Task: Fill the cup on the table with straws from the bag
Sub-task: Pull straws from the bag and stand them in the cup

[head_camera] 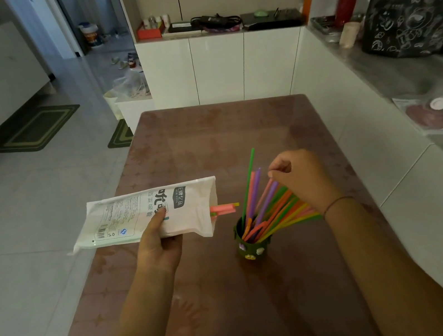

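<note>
1. Your left hand [158, 245] has its grip closed around the white bag [146, 214]; its Chinese print reads upside down, with a barcode.
2. Pink straws [223, 209] poke from the bag's open end.
3. Your right hand [303, 180] pinches a straw in the dark cup [252, 246] on the bench [210, 140].

Two bare forearms, no sleeves in view. Thin dark cord bracelet [337, 202] around the wrist of the right hand [301, 178]. Nothing worn on the left hand [158, 243]; no rings or watch visible.
</note>
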`<action>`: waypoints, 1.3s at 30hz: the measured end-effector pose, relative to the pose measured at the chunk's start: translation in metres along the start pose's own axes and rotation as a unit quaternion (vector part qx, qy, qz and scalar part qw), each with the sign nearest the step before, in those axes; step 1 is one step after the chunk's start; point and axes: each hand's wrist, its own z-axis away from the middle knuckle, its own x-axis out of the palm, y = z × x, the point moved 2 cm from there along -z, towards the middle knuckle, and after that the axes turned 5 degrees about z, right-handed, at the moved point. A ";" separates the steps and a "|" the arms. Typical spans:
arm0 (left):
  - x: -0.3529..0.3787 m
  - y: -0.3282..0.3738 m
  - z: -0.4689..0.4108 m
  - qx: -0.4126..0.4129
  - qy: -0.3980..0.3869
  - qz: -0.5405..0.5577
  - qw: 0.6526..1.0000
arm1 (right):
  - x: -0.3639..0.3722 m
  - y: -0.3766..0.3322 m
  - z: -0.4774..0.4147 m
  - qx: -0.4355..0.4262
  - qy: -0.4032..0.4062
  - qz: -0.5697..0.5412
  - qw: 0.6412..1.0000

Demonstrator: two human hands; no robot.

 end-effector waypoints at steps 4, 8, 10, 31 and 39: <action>0.005 -0.003 0.004 -0.004 -0.009 0.000 1.000 | -0.002 0.000 0.005 0.002 0.000 0.020 1.000; 0.018 -0.006 0.011 0.003 -0.049 -0.008 0.999 | -0.010 -0.021 0.018 0.015 0.086 -0.100 0.991; 0.029 -0.005 0.015 0.015 -0.072 -0.019 0.997 | -0.007 -0.038 0.029 0.045 0.081 -0.226 0.970; 0.045 0.004 0.019 0.041 -0.027 -0.009 0.999 | 0.003 -0.020 0.031 0.159 0.028 -0.462 0.872; 0.045 -0.015 0.023 0.018 -0.045 -0.033 0.998 | 0.023 -0.035 0.036 0.189 -0.042 -0.654 0.731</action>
